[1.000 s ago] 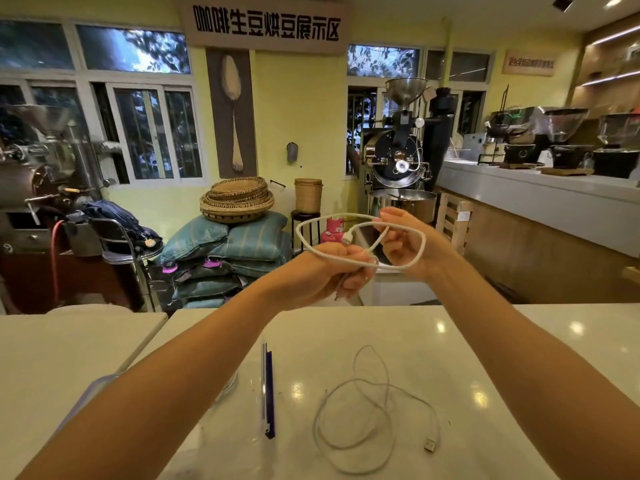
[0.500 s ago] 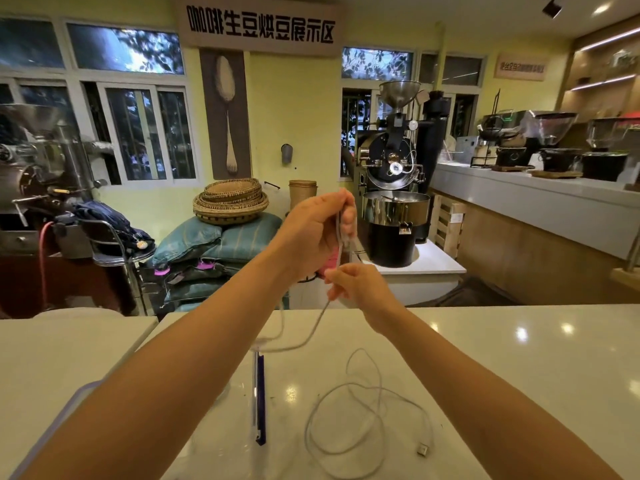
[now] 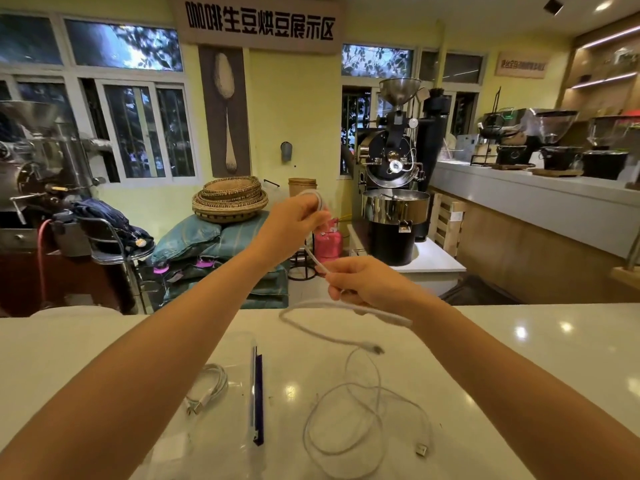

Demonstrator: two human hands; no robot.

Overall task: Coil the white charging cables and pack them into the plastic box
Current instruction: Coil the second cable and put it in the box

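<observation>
The left hand (image 3: pixel 294 220) grips a small loop of the white cable (image 3: pixel 317 259), the right hand (image 3: pixel 367 282) just below pinches its tail, a loose cable (image 3: pixel 346 386) lies on the table (image 3: pixel 519 358) beneath the right forearm, and the plastic box (image 3: pixel 254 393), one coil (image 3: pixel 209 386) inside, beneath the left.

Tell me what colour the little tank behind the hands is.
The tank is pink; head view.

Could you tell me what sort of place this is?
Likely a coffee roastery: a black drum roaster with a steel hopper stands beyond the glossy white table, and dark hopper-topped grinders line the grey counter.
</observation>
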